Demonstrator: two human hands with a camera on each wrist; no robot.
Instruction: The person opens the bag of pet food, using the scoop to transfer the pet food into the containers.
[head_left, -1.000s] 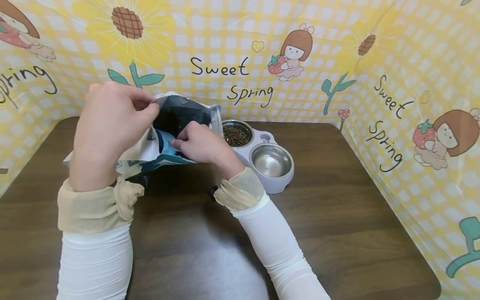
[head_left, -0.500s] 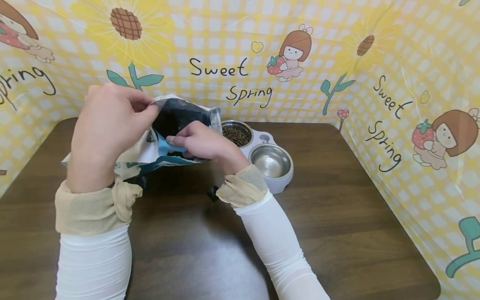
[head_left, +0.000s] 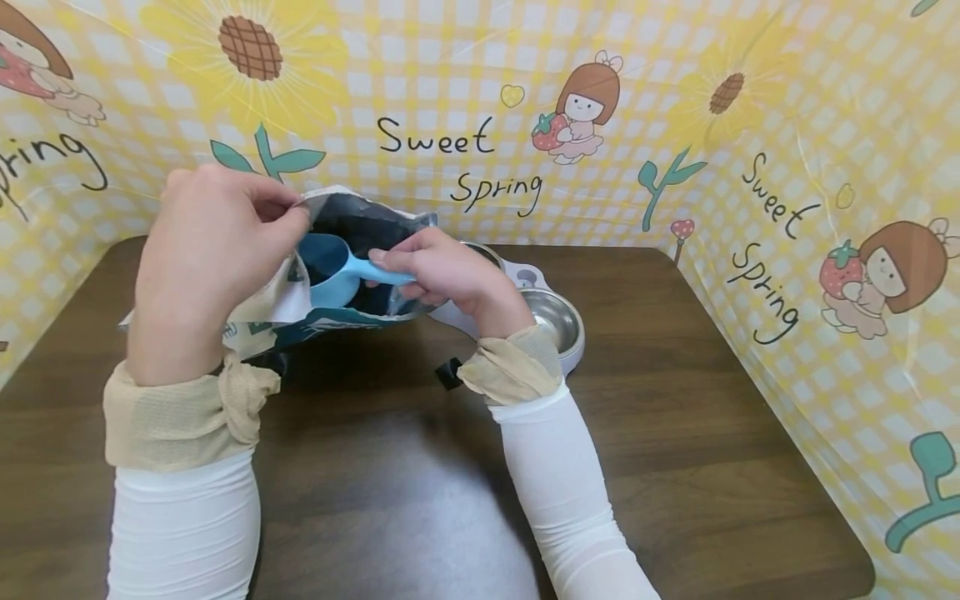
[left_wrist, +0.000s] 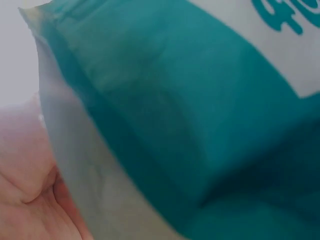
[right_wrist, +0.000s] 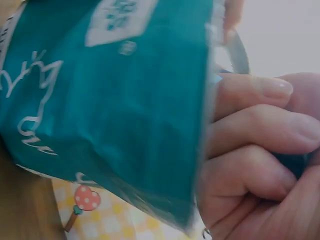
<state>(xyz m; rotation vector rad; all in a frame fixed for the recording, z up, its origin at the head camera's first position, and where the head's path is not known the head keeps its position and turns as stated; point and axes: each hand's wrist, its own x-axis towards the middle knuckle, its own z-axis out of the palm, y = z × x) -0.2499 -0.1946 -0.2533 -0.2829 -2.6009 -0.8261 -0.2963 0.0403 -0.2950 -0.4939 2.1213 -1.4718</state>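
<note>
A teal and white food bag stands with its mouth open at the left of the table, its lining dark inside. My left hand pinches the left side of the bag's top edge. In the left wrist view the teal bag wall hides most of that hand. A light blue scoop is at the bag's mouth, its cup partly above the front edge. My right hand grips the scoop by its handle, fingers curled round it. In the right wrist view, the curled fingers are beside the bag's edge.
Right of the bag is a pale double-bowl stand, partly covered by my right hand and wrist. Its front steel bowl shows a bare metal inside. A patterned yellow cloth lines the back and sides of the brown wooden table.
My right hand has moved up and to the right, drawing the scoop from deep in the bag into plain sight at its mouth. The left hand keeps its pinch, nearly still.
</note>
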